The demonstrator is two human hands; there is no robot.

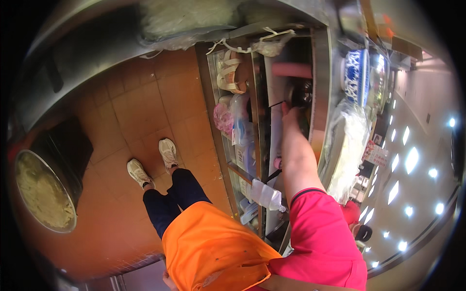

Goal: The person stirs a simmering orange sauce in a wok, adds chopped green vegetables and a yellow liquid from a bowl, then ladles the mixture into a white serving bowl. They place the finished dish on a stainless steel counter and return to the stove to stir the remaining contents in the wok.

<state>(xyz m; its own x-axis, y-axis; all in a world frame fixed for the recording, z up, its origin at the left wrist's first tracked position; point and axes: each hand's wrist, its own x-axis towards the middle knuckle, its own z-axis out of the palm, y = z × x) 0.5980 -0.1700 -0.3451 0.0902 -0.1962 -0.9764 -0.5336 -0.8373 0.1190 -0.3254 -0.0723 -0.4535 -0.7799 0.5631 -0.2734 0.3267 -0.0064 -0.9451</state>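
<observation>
My right arm reaches forward into an open shelf compartment under the counter. My right hand (290, 113) is beside a dark, shiny rounded container (303, 93); its fingers are partly hidden, so its grip is unclear. Farther in lies a pink cylindrical object (292, 70). Below my forearm, a translucent plastic bottle (266, 194) with a narrow tip sits at the shelf's edge. Only a small part of my left hand (169, 281) shows, low beside my orange apron (214, 243). What it holds, if anything, cannot be seen.
A dark bucket (67, 156) of pale yellowish mash stands on the tiled floor. Lidded plastic containers (243, 125) and a pink plastic bag (223, 118) fill the lower shelf. On the counter are a blue-and-white patterned vessel (355, 77) and a plastic-covered tray (344, 156). Another person (351, 214) is beyond.
</observation>
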